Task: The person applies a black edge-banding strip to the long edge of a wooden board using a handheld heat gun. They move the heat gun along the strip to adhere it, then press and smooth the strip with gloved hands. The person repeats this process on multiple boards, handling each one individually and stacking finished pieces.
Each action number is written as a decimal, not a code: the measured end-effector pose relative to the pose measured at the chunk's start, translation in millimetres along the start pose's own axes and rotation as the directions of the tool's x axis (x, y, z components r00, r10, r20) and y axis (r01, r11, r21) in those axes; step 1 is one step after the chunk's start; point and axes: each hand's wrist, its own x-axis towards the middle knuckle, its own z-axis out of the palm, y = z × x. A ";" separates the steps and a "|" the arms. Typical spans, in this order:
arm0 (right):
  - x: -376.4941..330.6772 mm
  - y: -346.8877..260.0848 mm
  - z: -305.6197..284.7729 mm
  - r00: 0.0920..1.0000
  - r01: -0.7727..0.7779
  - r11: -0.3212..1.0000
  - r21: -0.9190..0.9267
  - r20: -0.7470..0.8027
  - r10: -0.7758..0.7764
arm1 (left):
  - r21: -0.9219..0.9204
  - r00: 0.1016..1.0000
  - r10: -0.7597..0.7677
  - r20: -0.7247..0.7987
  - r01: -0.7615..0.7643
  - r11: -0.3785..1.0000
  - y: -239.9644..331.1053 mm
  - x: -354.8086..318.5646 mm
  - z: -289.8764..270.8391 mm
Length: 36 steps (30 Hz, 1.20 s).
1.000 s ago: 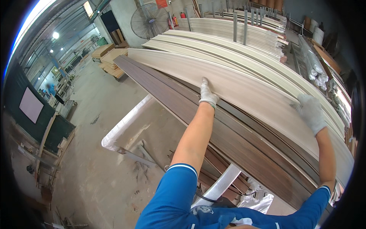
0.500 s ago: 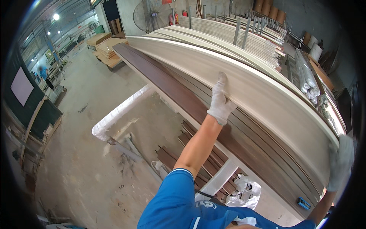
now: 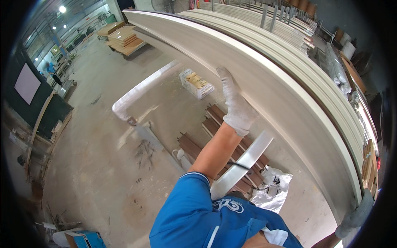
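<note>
A long cream-coloured panel (image 3: 285,95) runs from the far left to the lower right and is held up off the ground. My left hand (image 3: 236,106), in a white glove, presses against the panel's near edge at mid-length, fingers pointing up along it. My right hand (image 3: 356,215), in a grey glove, grips the panel's near end at the lower right and is partly cut off by the picture's rim. My blue sleeves fill the bottom of the view.
Below the panel stand a white metal rack (image 3: 138,93), several dark brown boards (image 3: 215,124), a white crate (image 3: 197,84) and a plastic bag (image 3: 271,186). More pale panels (image 3: 289,29) are stacked behind. Board stacks (image 3: 120,37) lie far left; a blue box (image 3: 84,239) is at bottom left.
The cream panel has come up off the dark boards and nearer to me. My left hand has slid along its near edge, and my right hand has dropped to the lower right rim.
</note>
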 end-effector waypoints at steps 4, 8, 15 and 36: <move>-0.5 -63.9 -15.2 0.995 0.066 0.981 0.181 -0.087 -0.051 | 0.096 0.952 0.073 -0.299 -0.047 0.994 39.0 -42.7 -33.8; 13.3 -160.4 -33.6 0.997 0.050 0.985 0.166 -0.071 -0.039 | 0.017 0.922 0.061 -0.384 -0.059 0.998 81.3 -58.3 -101.3; 23.4 -284.9 -65.8 0.987 0.121 0.931 0.344 0.053 -0.148 | -0.260 0.987 0.061 0.147 -0.021 0.965 136.1 -67.1 -218.0; -53.6 -432.7 -54.1 0.956 0.068 0.832 0.550 0.202 -0.212 | -0.441 0.986 -0.086 0.145 0.142 0.886 192.3 -93.5 -296.3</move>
